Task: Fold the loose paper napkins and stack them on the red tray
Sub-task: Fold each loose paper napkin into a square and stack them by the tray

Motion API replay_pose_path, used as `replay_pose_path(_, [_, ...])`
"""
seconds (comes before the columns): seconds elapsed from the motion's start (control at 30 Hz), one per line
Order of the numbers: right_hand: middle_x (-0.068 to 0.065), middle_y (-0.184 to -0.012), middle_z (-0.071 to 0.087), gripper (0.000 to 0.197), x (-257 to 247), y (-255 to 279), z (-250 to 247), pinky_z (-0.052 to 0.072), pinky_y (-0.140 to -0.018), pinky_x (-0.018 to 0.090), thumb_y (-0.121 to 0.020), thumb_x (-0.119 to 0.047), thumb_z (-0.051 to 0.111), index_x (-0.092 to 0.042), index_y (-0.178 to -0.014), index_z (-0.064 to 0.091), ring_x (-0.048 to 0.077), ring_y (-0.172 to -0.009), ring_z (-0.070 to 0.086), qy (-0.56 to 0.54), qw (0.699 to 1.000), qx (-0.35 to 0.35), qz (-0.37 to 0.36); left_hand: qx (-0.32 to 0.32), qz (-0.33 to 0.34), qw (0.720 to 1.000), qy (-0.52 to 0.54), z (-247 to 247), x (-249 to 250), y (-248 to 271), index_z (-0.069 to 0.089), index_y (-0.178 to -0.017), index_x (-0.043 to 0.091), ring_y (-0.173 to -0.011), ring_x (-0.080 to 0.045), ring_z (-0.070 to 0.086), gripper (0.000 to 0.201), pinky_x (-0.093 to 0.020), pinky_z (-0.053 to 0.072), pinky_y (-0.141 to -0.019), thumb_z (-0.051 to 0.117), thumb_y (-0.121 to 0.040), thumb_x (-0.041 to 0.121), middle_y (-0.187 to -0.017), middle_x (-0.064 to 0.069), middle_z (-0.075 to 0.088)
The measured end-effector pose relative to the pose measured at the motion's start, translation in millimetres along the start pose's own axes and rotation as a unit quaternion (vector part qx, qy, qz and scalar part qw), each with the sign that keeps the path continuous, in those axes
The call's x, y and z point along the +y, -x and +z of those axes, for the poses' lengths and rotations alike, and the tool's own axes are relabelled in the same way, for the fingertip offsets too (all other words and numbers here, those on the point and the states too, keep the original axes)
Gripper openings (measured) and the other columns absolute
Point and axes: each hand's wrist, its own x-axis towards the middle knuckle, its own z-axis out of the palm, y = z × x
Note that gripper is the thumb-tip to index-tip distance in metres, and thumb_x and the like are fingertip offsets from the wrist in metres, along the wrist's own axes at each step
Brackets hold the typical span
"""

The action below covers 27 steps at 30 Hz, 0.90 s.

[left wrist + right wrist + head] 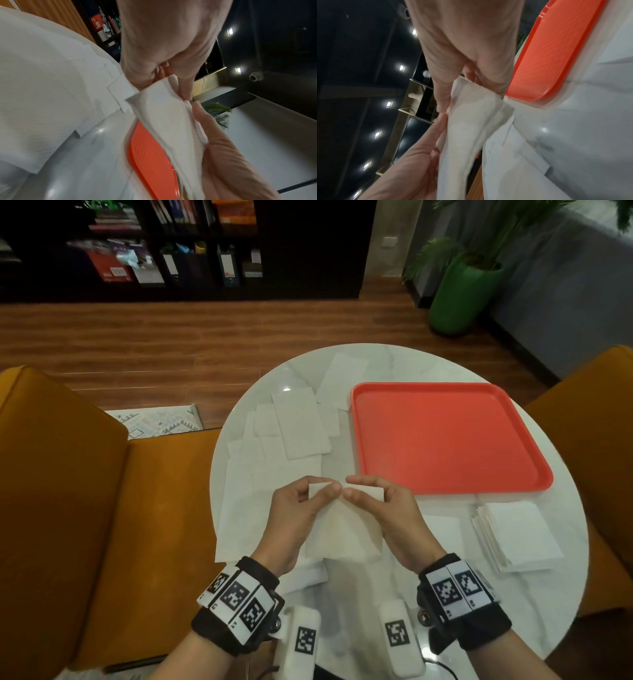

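Observation:
A white paper napkin [342, 529] hangs above the near middle of the round table, held by its top edge. My left hand [301, 508] pinches the napkin's left top corner; my right hand [380, 505] pinches the right one, fingertips almost meeting. The left wrist view shows the napkin [163, 121] draped from my left hand [163, 60]; the right wrist view shows the napkin [471, 121] under my right hand [471, 60]. The red tray [445, 440] lies bare at the table's right. Loose unfolded napkins [291, 433] overlap at the left. A stack of folded napkins [517, 535] sits on the table near the tray's front right.
The white marble table [394, 361] is small, flanked by orange chairs [85, 508] left and right. A green plant pot [459, 299] stands on the wooden floor beyond. Another flat napkin [442, 532] lies just right of my right hand.

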Motion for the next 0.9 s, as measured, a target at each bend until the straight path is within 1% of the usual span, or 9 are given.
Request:
replay_pose_path(0.07, [0.020, -0.095, 0.072, 0.037, 2.4, -0.2, 3.4, 0.054, -0.076, 0.044, -0.074, -0.026, 0.078, -0.001, -0.099, 0.068, 0.034, -0.086, 0.069, 0.001, 1.000, 0.009, -0.005, -0.002, 0.000, 1.000, -0.003, -1.2, -1.6, 0.0, 0.072, -0.096, 0.002, -0.081, -0.022, 0.071, 0.022, -0.028, 0.056, -0.066, 0.074, -0.084, 0.021, -0.092, -0.013, 0.075])
replay_pose_path(0.2, [0.016, -0.082, 0.070, 0.020, 4.0, -1.2, 7.7, 0.051, -0.067, 0.038, -0.083, -0.023, 0.070, -0.004, -0.086, 0.072, 0.025, -0.072, 0.064, -0.009, 0.999, 0.053, 0.004, -0.009, -0.020, 1.000, 0.002, -6.5, -2.8, 0.0, 0.075, -0.098, 0.005, -0.080, -0.018, 0.068, 0.025, -0.029, 0.053, -0.066, 0.067, -0.090, 0.028, -0.093, -0.013, 0.074])
replay_pose_path(0.37, [0.014, -0.073, 0.063, 0.038, 4.6, -1.4, 8.0, 0.048, -0.058, 0.027, -0.092, -0.030, 0.060, 0.006, -0.082, 0.065, 0.021, -0.065, 0.059, -0.011, 0.998, 0.058, 0.007, -0.013, -0.036, 0.999, 0.013, -7.1, -0.7, 0.4, 0.071, -0.099, -0.002, -0.081, -0.020, 0.065, 0.037, -0.030, 0.052, -0.069, 0.055, -0.097, 0.031, -0.092, -0.015, 0.070])
replay_pose_path(0.5, [0.010, -0.063, 0.039, 0.051, 5.6, -2.7, 3.2, 0.039, -0.051, 0.019, -0.094, -0.034, 0.056, 0.012, -0.073, 0.050, 0.017, -0.054, 0.034, 0.039, 0.996, 0.076, -0.024, -0.050, -0.067, 0.996, 0.013, -3.5, 3.4, -0.6, 0.071, -0.105, 0.010, -0.085, -0.019, 0.071, 0.036, -0.031, 0.055, -0.073, 0.047, -0.100, 0.036, -0.101, -0.012, 0.074])
replay_pose_path(0.57, [0.011, -0.060, 0.040, 0.049, 5.2, -2.9, -3.4, 0.035, -0.048, 0.022, -0.094, -0.034, 0.055, 0.010, -0.073, 0.052, 0.014, -0.050, 0.036, 0.047, 0.995, 0.077, -0.033, -0.074, -0.058, 0.996, -0.009, -2.1, 3.3, -0.4, 0.062, -0.117, 0.023, -0.084, -0.016, 0.071, 0.024, -0.031, 0.056, -0.070, 0.059, -0.095, 0.030, -0.101, -0.008, 0.074])
replay_pose_path(0.67, [0.011, -0.077, 0.065, 0.030, 3.6, 0.1, -16.3, 0.047, -0.058, 0.029, -0.095, -0.031, 0.054, -0.004, -0.089, 0.068, 0.018, -0.067, 0.059, 0.017, 0.997, 0.074, -0.028, -0.104, -0.041, 0.994, -0.018, 0.6, -1.9, -0.7, 0.047, -0.122, 0.035, -0.083, -0.022, 0.072, 0.051, -0.032, 0.056, -0.062, 0.069, -0.087, 0.007, -0.099, -0.009, 0.076])
replay_pose_path(0.73, [0.007, -0.080, 0.068, 0.026, 3.4, 3.9, -24.6, 0.047, -0.057, 0.026, -0.095, -0.029, 0.054, -0.008, -0.096, 0.069, 0.018, -0.070, 0.060, 0.007, 0.996, 0.083, -0.028, -0.132, -0.019, 0.990, -0.040, 4.7, -3.8, -0.4, 0.057, -0.117, 0.028, -0.085, -0.022, 0.070, 0.040, -0.031, 0.054, -0.061, 0.066, -0.089, 0.001, -0.101, -0.009, 0.074])
replay_pose_path(0.8, [0.011, -0.087, 0.068, 0.027, 5.7, 7.2, -33.2, 0.049, -0.063, 0.032, -0.092, -0.035, 0.057, -0.012, -0.098, 0.069, 0.023, -0.075, 0.061, -0.009, 0.995, 0.095, -0.022, -0.153, -0.015, 0.984, -0.085, 11.8, -5.4, 0.3, 0.072, -0.105, 0.020, -0.088, -0.019, 0.070, 0.025, -0.030, 0.055, -0.066, 0.064, -0.090, 0.002, -0.101, -0.003, 0.072])
replay_pose_path(0.9, [0.015, -0.111, 0.066, 0.038, 7.2, 15.8, -49.3, 0.050, -0.075, 0.045, -0.082, -0.042, 0.065, -0.025, -0.115, 0.060, 0.028, -0.091, 0.066, -0.031, 0.995, 0.092, 0.017, -0.161, -0.045, 0.982, -0.085, 24.4, -10.1, -1.3, 0.073, -0.111, 0.021, -0.097, -0.017, 0.071, 0.034, -0.033, 0.059, -0.081, 0.068, -0.086, -0.001, -0.113, -0.001, 0.072])
